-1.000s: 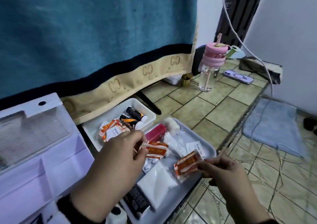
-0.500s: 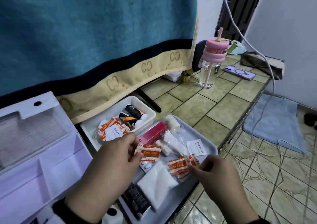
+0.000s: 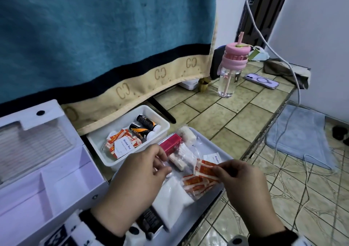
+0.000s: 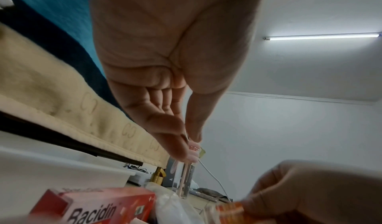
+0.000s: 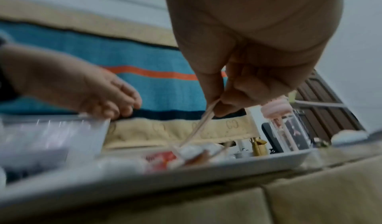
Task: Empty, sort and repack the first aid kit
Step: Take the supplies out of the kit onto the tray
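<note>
My right hand (image 3: 217, 170) pinches orange-and-white plaster packets (image 3: 204, 167) by one edge, just above the grey tray (image 3: 214, 144). The pinch also shows in the right wrist view (image 5: 217, 103). More plaster packets (image 3: 196, 183) lie on the tray below. My left hand (image 3: 164, 162) hovers low over the tray beside the red Bacidin box (image 3: 171, 144). Its fingers (image 4: 175, 145) lie fairly straight, with nothing seen between them and the thumb. The open white first aid kit (image 3: 47, 179) stands at the left, its compartments bare.
A white bin (image 3: 160, 132) behind the tray holds two dark bottles (image 3: 145, 125), plasters and an alcohol pad. The tray also carries a gauze pad (image 3: 170, 193), cotton swabs (image 3: 186, 155), a gauze roll (image 3: 187, 132) and an alcohol pad (image 3: 213, 156). A pink-lidded bottle (image 3: 231, 72) and a phone (image 3: 261, 80) stand far right near the counter edge.
The left hand no longer holds its plaster packet and has dropped toward the tray. The right hand lowered its packets to the tray and now pinches packets just above it.
</note>
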A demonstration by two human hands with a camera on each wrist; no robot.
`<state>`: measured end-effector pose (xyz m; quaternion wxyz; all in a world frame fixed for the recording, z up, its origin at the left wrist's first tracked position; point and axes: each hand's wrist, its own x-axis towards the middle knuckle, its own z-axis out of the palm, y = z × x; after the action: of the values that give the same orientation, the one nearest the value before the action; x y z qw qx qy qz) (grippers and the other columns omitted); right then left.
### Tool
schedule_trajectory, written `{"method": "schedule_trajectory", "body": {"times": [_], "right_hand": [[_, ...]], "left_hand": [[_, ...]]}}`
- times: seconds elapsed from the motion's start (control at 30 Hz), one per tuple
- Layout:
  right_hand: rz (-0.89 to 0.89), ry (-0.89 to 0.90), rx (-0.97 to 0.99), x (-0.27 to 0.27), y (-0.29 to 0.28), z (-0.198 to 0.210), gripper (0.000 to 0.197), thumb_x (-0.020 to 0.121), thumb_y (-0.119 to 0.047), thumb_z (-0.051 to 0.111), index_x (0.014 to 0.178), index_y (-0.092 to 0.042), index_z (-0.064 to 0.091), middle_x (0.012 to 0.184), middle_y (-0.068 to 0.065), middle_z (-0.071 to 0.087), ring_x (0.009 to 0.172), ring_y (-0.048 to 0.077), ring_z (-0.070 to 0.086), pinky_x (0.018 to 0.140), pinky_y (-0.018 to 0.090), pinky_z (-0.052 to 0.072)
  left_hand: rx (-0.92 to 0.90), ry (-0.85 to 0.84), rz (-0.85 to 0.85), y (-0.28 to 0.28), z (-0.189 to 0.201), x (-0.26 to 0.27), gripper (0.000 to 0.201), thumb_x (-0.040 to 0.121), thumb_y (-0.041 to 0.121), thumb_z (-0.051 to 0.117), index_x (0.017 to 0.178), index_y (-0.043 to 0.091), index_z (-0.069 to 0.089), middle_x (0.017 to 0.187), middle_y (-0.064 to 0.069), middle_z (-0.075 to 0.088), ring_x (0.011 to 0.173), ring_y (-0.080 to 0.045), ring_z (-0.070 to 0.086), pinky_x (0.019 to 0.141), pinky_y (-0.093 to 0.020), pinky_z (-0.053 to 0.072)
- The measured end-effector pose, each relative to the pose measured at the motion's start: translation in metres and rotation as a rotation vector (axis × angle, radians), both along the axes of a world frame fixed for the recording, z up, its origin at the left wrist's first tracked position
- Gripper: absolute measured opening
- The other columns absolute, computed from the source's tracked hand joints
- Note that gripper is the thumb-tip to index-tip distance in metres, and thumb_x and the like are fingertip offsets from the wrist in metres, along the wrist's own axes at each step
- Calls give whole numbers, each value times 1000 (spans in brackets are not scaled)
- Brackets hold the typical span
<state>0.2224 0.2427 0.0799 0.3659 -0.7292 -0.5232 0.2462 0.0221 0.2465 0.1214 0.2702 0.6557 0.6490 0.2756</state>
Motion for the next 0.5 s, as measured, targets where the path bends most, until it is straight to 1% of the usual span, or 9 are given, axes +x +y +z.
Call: {"method": "schedule_trajectory", "body": {"times": [0.07,0.1,0.17,0.23,0.33,0.4,0.43,0.5], "right_hand": [[38,-136,4,-2,-1,-4,9,76,-28,75,68,-25,73,56,-15,65,57,-1,62,55,18,45],[53,-185,-1,-5,-1,-6,7,75,-30,75,69,-27,72,57,-16,64,60,1,62,56,19,45],[73,-228,-11,-12,0,-9,7,74,-34,74,72,-28,71,63,-13,66,67,8,64,61,25,48],[112,-283,-37,-19,2,-12,9,73,-37,72,76,-29,70,71,-10,68,74,12,64,65,28,50],[148,-396,8,-26,3,-14,15,66,-37,75,77,-27,71,77,-7,64,82,19,62,71,32,50],[122,-403,51,-29,5,-4,19,67,-40,76,81,-28,71,80,-7,59,87,21,58,77,34,48],[132,-381,69,-32,5,4,18,69,-41,75,82,-29,70,79,-10,55,87,20,57,79,35,47],[238,-328,79,-45,8,24,14,76,-43,70,82,-31,68,76,-16,51,83,13,55,81,34,44]], "left_hand": [[-10,3,20,-1,1,-3,15,80,23,70,82,26,56,69,6,64,62,-11,64,71,-38,54],[-11,10,27,-2,0,-5,15,81,24,70,81,26,56,69,6,65,62,-11,65,70,-38,54],[-20,23,37,-3,-1,-6,15,80,28,70,79,27,55,68,6,66,61,-10,65,67,-35,54],[-38,21,42,-5,-2,-9,15,81,30,70,79,27,55,68,5,67,60,-8,65,66,-33,53],[-38,33,64,-11,2,-17,16,80,31,70,79,26,55,68,6,68,61,-6,64,65,-31,53],[-27,40,102,-14,5,-28,16,78,33,71,77,27,56,68,11,67,59,-3,63,59,-24,49],[-14,41,127,-17,8,-36,16,78,34,72,76,28,56,67,13,67,58,-1,62,56,-21,46],[26,47,180,-22,14,-54,18,76,33,73,74,29,56,66,13,66,61,-1,61,56,-21,46]]}}
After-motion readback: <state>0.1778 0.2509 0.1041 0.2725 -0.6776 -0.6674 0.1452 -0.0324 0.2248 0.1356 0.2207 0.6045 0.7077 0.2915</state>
